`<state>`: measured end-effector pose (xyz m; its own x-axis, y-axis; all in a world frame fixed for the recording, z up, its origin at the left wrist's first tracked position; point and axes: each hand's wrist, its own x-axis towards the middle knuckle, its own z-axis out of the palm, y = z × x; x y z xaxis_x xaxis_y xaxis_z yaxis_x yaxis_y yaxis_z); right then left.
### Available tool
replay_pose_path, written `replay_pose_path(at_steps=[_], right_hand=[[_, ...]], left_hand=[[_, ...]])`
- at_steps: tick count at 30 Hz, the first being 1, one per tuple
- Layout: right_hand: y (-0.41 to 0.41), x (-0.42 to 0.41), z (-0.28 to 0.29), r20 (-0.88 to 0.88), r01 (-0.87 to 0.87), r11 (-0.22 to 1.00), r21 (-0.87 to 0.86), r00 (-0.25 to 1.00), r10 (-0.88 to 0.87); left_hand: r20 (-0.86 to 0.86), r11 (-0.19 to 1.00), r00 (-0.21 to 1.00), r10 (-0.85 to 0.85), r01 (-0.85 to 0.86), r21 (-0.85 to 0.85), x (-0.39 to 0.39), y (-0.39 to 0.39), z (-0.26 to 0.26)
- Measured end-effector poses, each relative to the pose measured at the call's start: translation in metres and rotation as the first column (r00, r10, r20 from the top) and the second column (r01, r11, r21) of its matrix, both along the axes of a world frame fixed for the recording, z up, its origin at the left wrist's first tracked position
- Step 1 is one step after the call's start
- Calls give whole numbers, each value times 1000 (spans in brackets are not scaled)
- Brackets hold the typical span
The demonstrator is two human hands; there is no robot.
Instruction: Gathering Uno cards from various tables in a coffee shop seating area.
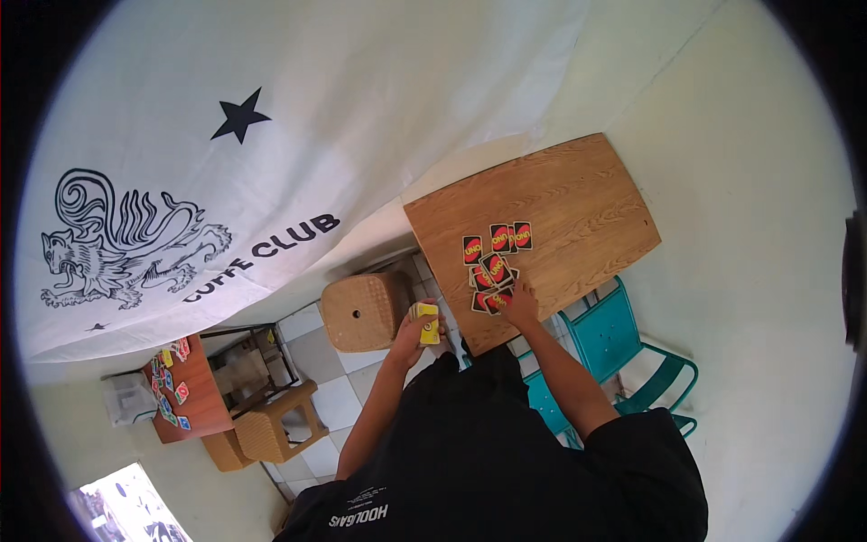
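My left hand (412, 332) holds a stack of UNO cards (429, 325), a yellow face uppermost, beside the near left edge of the wooden table (576, 183). My right hand (521, 306) reaches over the tabletop, its fingers at the lower cards of a loose spread of face-down UNO cards (496, 269). These have black backs with red ovals, and several overlap. One face-down card (473, 250) lies at the spread's upper left, and a small overlapping group (500, 238) lies at its upper right. Whether my right fingers grip a card I cannot tell.
A brown woven-pattern plastic stool (359, 311) stands left of the table, teal metal chairs (603, 332) at its right. Further left, a reddish table (206, 400) bears scattered face-up cards (181, 392), near more brown stools (274, 423). A white printed banner (379, 101) hangs at upper left.
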<state>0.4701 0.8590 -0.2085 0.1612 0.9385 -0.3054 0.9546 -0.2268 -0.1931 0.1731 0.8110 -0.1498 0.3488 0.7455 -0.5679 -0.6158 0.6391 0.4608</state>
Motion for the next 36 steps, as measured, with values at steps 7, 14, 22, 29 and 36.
replay_pose_path(at_steps=[7, 14, 22, 29, 36], right_hand=[[-2, 2, 10, -479, 231, 957, 173, 869, -123], [-12, -103, 127, -696, -43, 955, 293, 675, 244], [6, -115, 88, -795, -140, 987, -79, 606, 22], [-2, -41, -19, 96, -193, 979, 60, 978, 187], [-13, -21, -33, -1, -38, 999, 27, 999, 38]], left_hand=[[19, 1000, 1000, -4, 4, 8, 1, 10, 6], [174, 991, 985, 18, 6, -131, 8, 28, 18], [129, 992, 985, 110, -101, -77, -19, 20, -18], [163, 989, 978, 129, -114, -97, -25, 21, -12], [175, 989, 976, 130, -115, -91, -32, 17, -16]])
